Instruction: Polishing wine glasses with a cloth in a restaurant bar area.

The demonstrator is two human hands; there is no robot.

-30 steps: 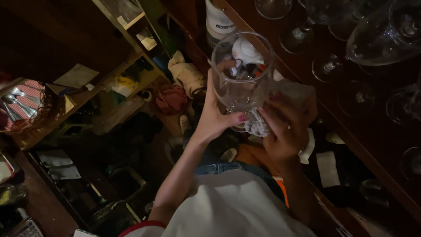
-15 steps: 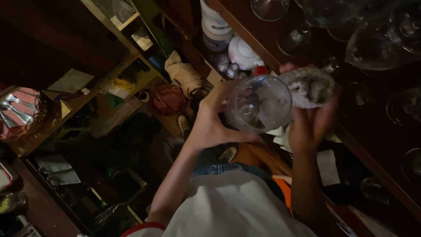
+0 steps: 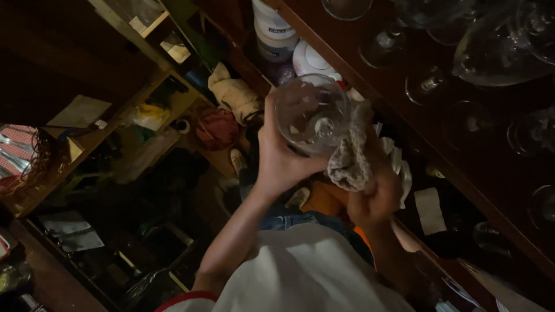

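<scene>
A person's left hand (image 3: pixel 283 164) grips a clear, patterned drinking glass (image 3: pixel 311 114) by its bowl, now tipped so its mouth faces the camera, where a second ago it stood upright. The right hand (image 3: pixel 373 193) clutches a crumpled grey cloth (image 3: pixel 350 159), which has left the inside and now presses the rim, apparently wiping outside; dim light blurs detail. Stemmed glasses (image 3: pixel 430 84) line the dark wooden shelf (image 3: pixel 370 86) beside.

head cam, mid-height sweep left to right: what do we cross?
Wire basket → pink bundle on the shelf → left hand → clear glass it holds → grey cloth gripped by the right hand → white paper slip → stemmed glasses on the dark counter.
</scene>
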